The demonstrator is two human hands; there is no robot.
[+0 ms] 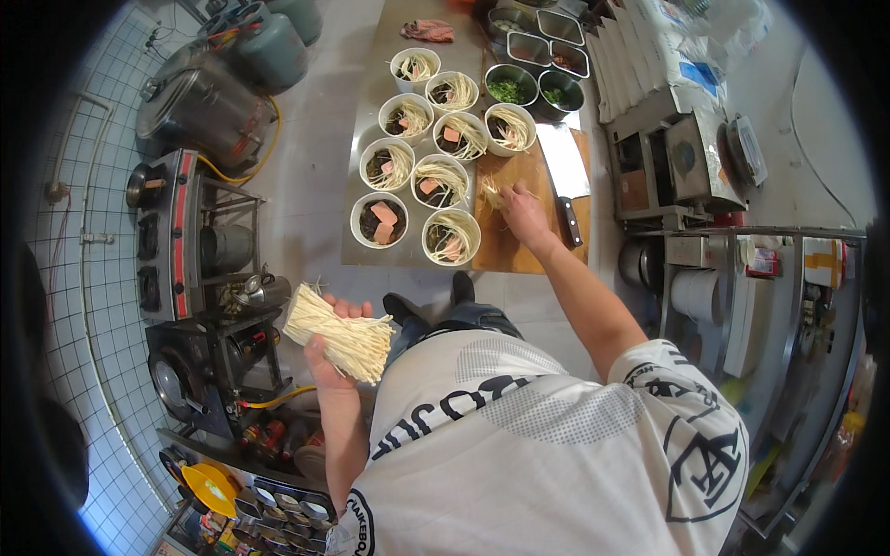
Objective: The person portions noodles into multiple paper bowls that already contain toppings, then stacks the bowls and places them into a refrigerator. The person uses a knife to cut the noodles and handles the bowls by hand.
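Observation:
My left hand [332,358] holds a thick bundle of enoki mushrooms [344,333] away from the table, at the lower left. Over the wooden cutting board [511,243], my right hand [521,212] is lowered with its fingers at some loose enoki scraps [491,194]. A cleaver [564,163] with a black handle lies on the board's right side. Several white round tubs stand left of the board, holding dark food, pink slices and mostly enoki strands. The nearest left tub [379,220] shows pink slices and no enoki; the tub beside it [450,238] has enoki on top.
Metal containers with chopped greens [506,90] stand past the board. A pinkish cloth [427,30] lies at the table's far end. A gas stove [167,236] and a large metal pot [208,115] are at left; metal shelving [730,299] is at right.

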